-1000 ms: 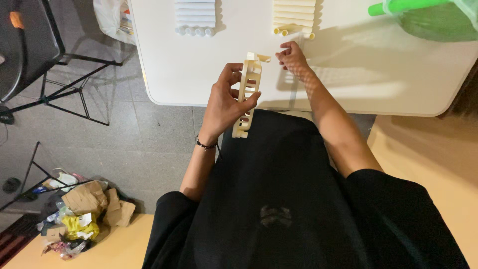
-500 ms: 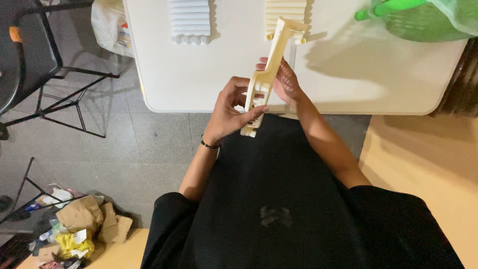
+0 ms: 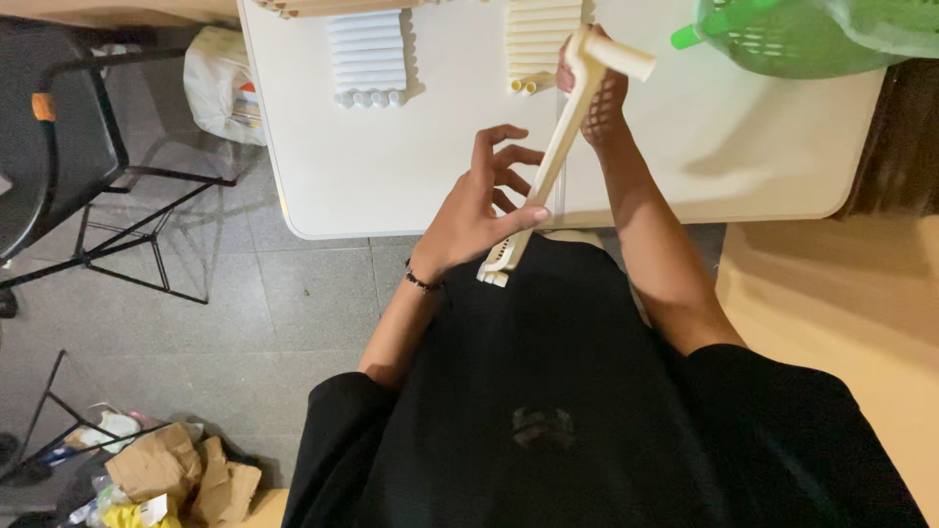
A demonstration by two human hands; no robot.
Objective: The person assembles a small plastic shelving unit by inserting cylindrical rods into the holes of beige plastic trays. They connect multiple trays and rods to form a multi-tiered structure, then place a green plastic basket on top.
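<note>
I hold a long cream plastic rack (image 3: 548,171) slanting over the near edge of the white table (image 3: 323,186): my left hand (image 3: 479,210) pins its lower, slotted end with the thumb while the other fingers splay open, and my right hand (image 3: 599,93) is closed around the far end by a short cream tube (image 3: 618,56). It looks light, stiff and a little slippery, so gripping both ends seems safest.

Black short-sleeved shirt (image 3: 548,391), faint dark print on chest. Thin dark beaded bracelet (image 3: 423,282) on left wrist. Both forearms bare.
</note>
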